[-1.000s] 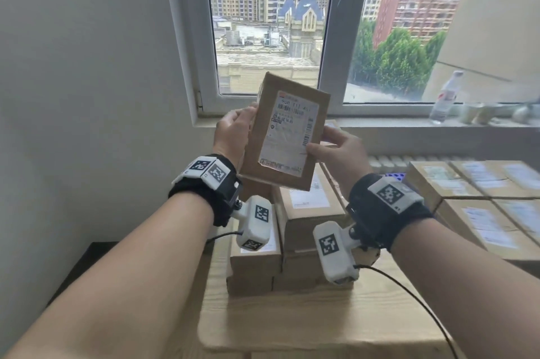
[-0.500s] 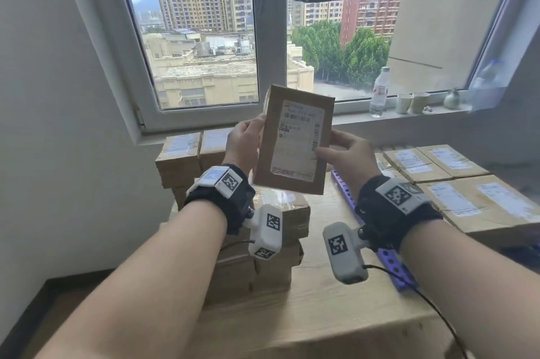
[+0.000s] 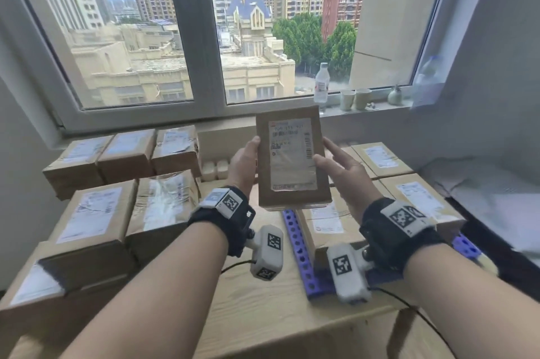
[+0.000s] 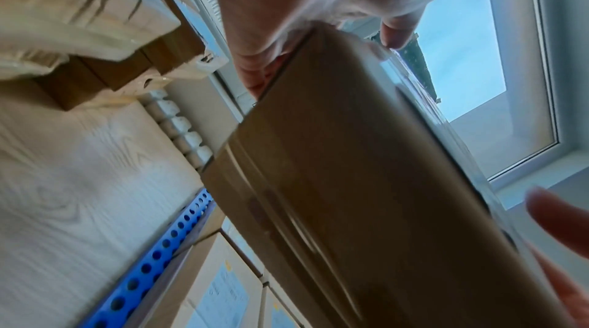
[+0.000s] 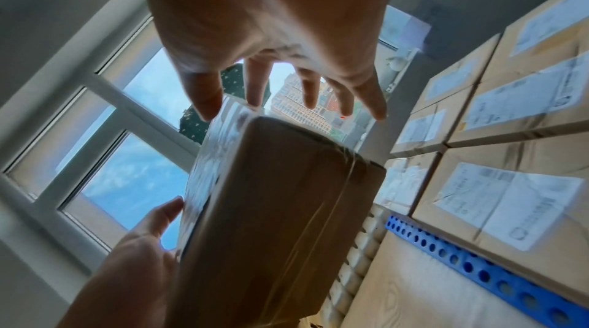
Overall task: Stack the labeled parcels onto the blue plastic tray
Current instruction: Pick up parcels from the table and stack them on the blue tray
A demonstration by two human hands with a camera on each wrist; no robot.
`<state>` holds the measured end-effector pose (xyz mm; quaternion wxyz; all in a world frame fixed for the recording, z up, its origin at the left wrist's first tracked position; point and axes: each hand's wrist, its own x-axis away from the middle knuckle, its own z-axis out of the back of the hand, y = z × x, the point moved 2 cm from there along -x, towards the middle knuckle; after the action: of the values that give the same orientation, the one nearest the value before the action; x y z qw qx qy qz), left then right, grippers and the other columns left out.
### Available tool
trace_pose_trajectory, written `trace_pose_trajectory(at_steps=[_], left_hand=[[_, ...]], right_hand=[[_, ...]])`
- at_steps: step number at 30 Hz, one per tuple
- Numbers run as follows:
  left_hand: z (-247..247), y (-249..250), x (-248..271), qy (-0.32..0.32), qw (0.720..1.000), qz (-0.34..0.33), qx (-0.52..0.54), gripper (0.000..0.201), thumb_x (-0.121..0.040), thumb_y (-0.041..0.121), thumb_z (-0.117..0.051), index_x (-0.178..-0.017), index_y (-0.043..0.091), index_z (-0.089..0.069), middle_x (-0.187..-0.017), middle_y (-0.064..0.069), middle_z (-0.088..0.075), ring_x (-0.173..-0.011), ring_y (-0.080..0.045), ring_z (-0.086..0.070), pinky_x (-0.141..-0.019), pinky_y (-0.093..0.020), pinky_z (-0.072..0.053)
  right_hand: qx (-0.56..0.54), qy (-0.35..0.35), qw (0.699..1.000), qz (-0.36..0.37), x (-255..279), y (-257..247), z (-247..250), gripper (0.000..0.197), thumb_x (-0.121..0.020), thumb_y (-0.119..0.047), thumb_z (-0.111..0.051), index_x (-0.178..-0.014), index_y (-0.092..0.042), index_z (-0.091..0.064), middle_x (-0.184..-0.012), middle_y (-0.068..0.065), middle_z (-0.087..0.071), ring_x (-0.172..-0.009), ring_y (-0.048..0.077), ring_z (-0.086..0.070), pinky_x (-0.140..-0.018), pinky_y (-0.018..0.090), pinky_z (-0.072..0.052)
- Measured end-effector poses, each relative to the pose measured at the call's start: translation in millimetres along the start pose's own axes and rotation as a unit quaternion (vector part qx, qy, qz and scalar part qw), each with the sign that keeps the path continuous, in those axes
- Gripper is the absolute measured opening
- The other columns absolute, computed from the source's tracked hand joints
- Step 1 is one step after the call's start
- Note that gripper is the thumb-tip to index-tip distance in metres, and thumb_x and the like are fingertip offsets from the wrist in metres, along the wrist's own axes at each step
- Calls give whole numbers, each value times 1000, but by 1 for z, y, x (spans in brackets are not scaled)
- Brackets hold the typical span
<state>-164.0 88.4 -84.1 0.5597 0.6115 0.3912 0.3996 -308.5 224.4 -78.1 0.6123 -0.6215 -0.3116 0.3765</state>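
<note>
I hold a brown labeled parcel [image 3: 292,160] upright in the air, its white label facing me. My left hand [image 3: 244,163] grips its left edge, thumb on the front. My right hand [image 3: 339,166] lies against the right edge with straight, spread fingers, only the thumb touching the label. The right wrist view shows those fingers [image 5: 312,86] splayed past the parcel [image 5: 271,207]. Below the parcel runs the perforated rim of the blue tray [image 3: 295,241], which bears several labeled parcels [image 3: 324,227]. The left wrist view shows the parcel's underside [image 4: 350,182] and the tray rim [image 4: 153,258].
Stacks of labeled parcels [image 3: 117,198] fill the left of the wooden table [image 3: 263,315]. More parcels [image 3: 418,201] cover the tray to the right. A radiator [image 3: 214,168] stands behind the table. A water bottle [image 3: 321,84] and cups [image 3: 355,98] stand on the window sill.
Both hands have carried the parcel rightward, from above the left stacks to above the tray's left rim. My right fingers have straightened off its edge.
</note>
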Motion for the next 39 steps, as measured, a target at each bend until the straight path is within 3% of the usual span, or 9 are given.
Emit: trace_pose_trajectory(at_steps=[3, 8, 11, 19, 23, 26, 28, 35, 39], left_hand=[[-30, -18, 0, -25, 999, 31, 9, 33, -100, 42, -44, -99, 15, -63, -92, -3, -67, -83, -18, -63, -68, -30, -51], [-56, -40, -20, -36, 997, 63, 6, 26, -100, 35, -47, -105, 11, -58, -98, -6, -63, -80, -16, -61, -65, -27, -49], [-67, -49, -39, -37, 997, 73, 3, 27, -99, 34, -48, -106, 10, -59, -99, -7, -62, -81, -18, -60, -68, -29, -48], [-100, -74, -116, -24, 996, 85, 20, 42, -95, 41, -53, -119, 7, -59, -104, -6, -64, -84, -17, -60, -66, -29, -49], [-108, -83, -154, -17, 995, 100, 9, 67, -73, 59, -58, -123, 14, -58, -118, -6, -68, -94, -17, -61, -89, -41, -50], [-113, -89, -181, -38, 992, 112, 35, 46, -94, 41, -54, -128, 11, -58, -112, -6, -69, -83, -12, -65, -64, -23, -54], [-117, -96, -194, -53, 991, 119, 43, 41, -98, 33, -50, -130, 9, -58, -116, -12, -69, -81, -14, -67, -55, -19, -51], [-119, -121, -219, -17, 993, 114, 25, 60, -74, 52, -57, -123, 18, -62, -115, -8, -71, -107, -27, -67, -96, -42, -51], [-117, -132, -224, -2, 990, 141, 21, 39, -95, 35, -54, -126, 12, -61, -118, -11, -70, -108, -28, -67, -90, -35, -52]], right_hand=[[-27, -21, 999, -32, -10, 21, 20, 51, -96, -31, -58, -142, -46, -41, -128, -12, -59, -105, 5, -64, -76, 20, -51], [-55, -26, 995, -75, -34, 49, 43, 57, -97, -24, -57, -147, -41, -34, -141, -1, -54, -120, 16, -60, -93, 35, -54], [-45, -13, 995, -92, -52, 60, 53, 58, -96, -27, -58, -147, -41, -34, -129, -2, -63, -108, 15, -66, -76, 29, -56], [-33, 12, 989, -143, -139, 86, 69, 62, -90, -32, -65, -147, -36, -39, -131, 1, -61, -107, 20, -66, -83, 40, -57], [-20, 13, 986, -168, -186, 102, 70, 60, -86, -36, -68, -141, -32, -46, -130, 2, -62, -107, 19, -65, -87, 42, -56], [-26, 8, 985, -173, -214, 110, 67, 35, -93, -27, -62, -126, -33, -51, -113, -5, -68, -92, 12, -67, -68, 31, -55], [-23, 0, 984, -178, -231, 118, 64, 42, -95, -25, -59, -136, -29, -50, -118, -1, -68, -96, 15, -68, -69, 30, -55], [16, -39, 977, -210, -266, 146, 53, 42, -97, -31, -56, -138, -32, -47, -119, 0, -65, -95, 19, -67, -65, 27, -54], [56, -49, 973, -220, -273, 156, 50, 69, -87, -46, -61, -149, -28, -37, -134, 5, -58, -113, 24, -62, -96, 44, -52]])
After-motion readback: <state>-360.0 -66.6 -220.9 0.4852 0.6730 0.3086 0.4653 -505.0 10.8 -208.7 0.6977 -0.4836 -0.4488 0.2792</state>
